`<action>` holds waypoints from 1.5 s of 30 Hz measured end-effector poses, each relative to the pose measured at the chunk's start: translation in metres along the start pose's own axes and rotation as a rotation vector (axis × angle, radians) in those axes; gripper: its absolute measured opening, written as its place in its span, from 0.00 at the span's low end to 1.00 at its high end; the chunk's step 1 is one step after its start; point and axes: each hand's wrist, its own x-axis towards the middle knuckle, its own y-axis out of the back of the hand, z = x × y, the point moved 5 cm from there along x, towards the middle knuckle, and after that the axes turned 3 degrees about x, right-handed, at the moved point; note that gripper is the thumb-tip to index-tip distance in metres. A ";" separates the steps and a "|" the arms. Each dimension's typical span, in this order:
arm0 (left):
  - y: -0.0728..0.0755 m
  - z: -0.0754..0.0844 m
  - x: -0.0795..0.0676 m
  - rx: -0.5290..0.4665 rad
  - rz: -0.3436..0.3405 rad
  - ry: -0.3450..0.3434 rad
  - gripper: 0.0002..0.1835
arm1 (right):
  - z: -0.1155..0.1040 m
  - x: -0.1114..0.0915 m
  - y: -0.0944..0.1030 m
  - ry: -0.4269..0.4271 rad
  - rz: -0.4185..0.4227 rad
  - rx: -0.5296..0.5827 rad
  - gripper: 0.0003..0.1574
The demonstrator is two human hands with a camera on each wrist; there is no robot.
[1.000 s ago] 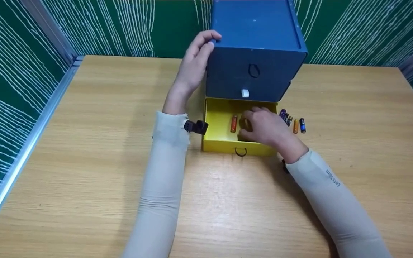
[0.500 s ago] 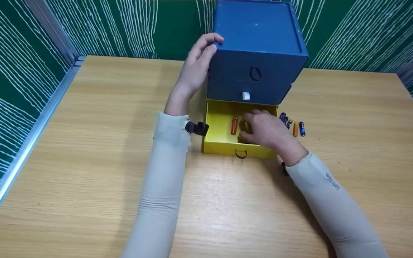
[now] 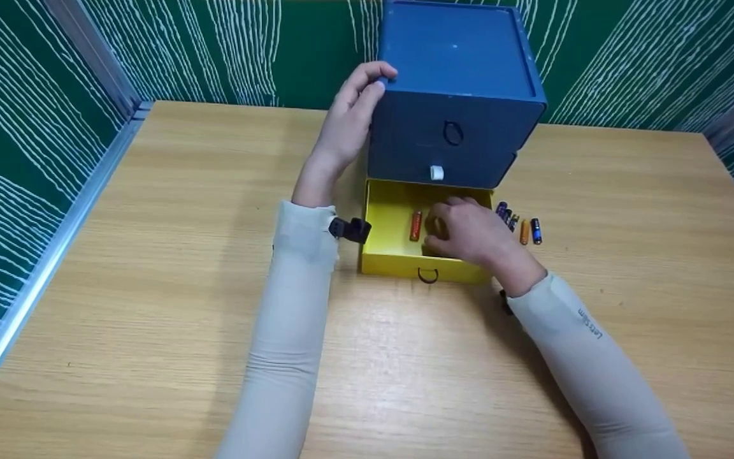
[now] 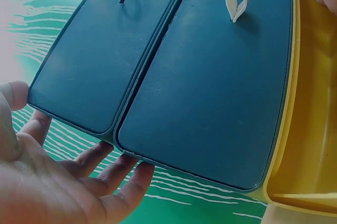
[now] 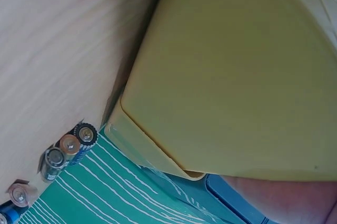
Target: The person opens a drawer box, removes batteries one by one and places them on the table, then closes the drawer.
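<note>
A blue cabinet (image 3: 446, 127) stands at the back of the table, with its yellow bottom drawer (image 3: 392, 263) pulled out. My left hand (image 3: 345, 124) rests against the cabinet's upper left edge; in the left wrist view its spread fingers (image 4: 126, 182) touch the side. My right hand (image 3: 472, 229) reaches over the drawer's right wall, with bent fingers down inside. Its fingertips and whatever lies under them are hidden. Beside it in the drawer lies a red battery (image 3: 415, 226). The right wrist view shows mostly the drawer's outer wall (image 5: 226, 87) and part of the hand.
Several batteries lie on the table right of the drawer, among them an orange battery (image 3: 524, 231) and a blue battery (image 3: 536, 231). A black loop (image 3: 428, 275) hangs on the drawer's front. A white tab (image 3: 436, 172) sticks out above it. A green wall (image 3: 316, 57) stands behind the table.
</note>
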 end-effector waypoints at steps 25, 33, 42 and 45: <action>0.000 0.004 0.002 0.015 0.009 -0.042 0.13 | 0.001 0.001 0.004 0.012 0.015 -0.011 0.19; -0.002 -0.002 -0.001 0.036 0.011 -0.021 0.13 | 0.001 -0.002 -0.002 0.013 0.017 -0.004 0.18; -0.002 -0.001 0.000 0.030 0.013 -0.015 0.13 | 0.001 -0.001 0.001 0.007 0.008 -0.005 0.20; -0.001 0.000 0.000 0.030 0.016 -0.014 0.13 | 0.001 0.000 0.001 0.004 0.000 -0.004 0.21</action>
